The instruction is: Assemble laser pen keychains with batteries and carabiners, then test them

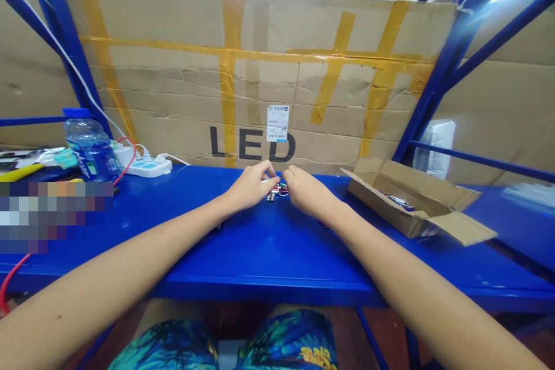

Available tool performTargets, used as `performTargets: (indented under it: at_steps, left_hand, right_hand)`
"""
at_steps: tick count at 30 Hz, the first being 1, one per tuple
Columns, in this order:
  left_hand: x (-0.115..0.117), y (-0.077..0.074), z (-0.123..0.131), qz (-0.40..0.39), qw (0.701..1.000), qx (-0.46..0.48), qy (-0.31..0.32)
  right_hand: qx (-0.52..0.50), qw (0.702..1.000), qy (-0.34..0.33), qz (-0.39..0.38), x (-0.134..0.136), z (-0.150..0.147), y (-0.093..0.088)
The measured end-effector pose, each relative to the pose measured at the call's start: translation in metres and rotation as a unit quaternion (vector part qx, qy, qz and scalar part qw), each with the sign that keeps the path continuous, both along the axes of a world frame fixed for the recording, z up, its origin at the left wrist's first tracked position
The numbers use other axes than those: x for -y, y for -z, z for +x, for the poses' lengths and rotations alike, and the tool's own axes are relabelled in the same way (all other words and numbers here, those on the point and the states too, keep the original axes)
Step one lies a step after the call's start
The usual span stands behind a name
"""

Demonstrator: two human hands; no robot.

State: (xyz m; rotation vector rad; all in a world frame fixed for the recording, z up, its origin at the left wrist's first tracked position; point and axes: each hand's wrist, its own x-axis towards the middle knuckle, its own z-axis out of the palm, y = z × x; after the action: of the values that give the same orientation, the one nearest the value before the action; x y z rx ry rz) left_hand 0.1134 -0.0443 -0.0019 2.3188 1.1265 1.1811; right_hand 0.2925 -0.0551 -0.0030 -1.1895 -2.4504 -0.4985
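Over the far middle of the blue table (269, 248), my two hands nearly meet at the fingertips. My left hand (250, 187) is closed, thumb and forefinger pinched together. Curled fingers close my right hand (307, 189) just beside it. Between and below them shows a small wired part (281, 189) with red, white and green on it, partly hidden by my fingers. Small silvery metal pieces (270, 198) sit at its near side. What exactly each pinch holds is too small to make out.
An open cardboard box (399, 222) with small items inside stands right. At left are a blue-capped bottle (89, 147), a white power strip (150, 166) and a red cable (17, 272). A large cardboard sheet (182, 87) closes off the back, between blue rack posts (442, 75).
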Motion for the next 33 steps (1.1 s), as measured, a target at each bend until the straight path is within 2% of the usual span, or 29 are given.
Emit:
performTargets:
  at_steps: [4,7,9,12,14,16,22,30,33]
  left_hand:
    - [-0.01,-0.004,-0.007,-0.068,0.996,0.048,0.014]
    - [-0.015,-0.007,-0.012,-0.128,0.986,0.099,0.047]
    - [-0.017,-0.007,-0.015,-0.136,0.981,0.12,0.065]
    - [-0.019,-0.005,-0.016,-0.099,0.986,0.11,0.072]
    - [-0.018,-0.004,-0.015,-0.066,0.991,0.086,0.076]
    - [-0.016,-0.003,-0.013,-0.05,0.993,0.064,0.088]
    - [-0.009,-0.001,-0.007,-0.066,0.991,0.042,0.105]
    - [-0.005,0.001,-0.003,-0.066,0.991,0.035,0.113]
    - [-0.009,0.004,0.0,-0.097,0.983,0.101,0.119]
  right_hand:
    - [-0.127,0.99,-0.01,-0.068,-0.008,0.011,-0.003]
    - [-0.248,0.957,-0.031,-0.149,-0.016,0.021,-0.007]
    - [-0.309,0.92,-0.065,-0.231,-0.019,0.024,-0.008]
    - [-0.391,0.838,-0.115,-0.363,-0.02,0.023,-0.008]
    - [-0.415,0.8,-0.139,-0.411,-0.017,0.02,-0.008]
    - [-0.404,0.794,-0.151,-0.428,-0.014,0.018,-0.008]
    - [-0.345,0.836,-0.144,-0.402,-0.008,0.017,-0.008]
    - [-0.378,0.785,-0.147,-0.468,-0.008,0.013,-0.003]
    - [-0.388,0.77,-0.138,-0.487,-0.009,0.012,0.0]
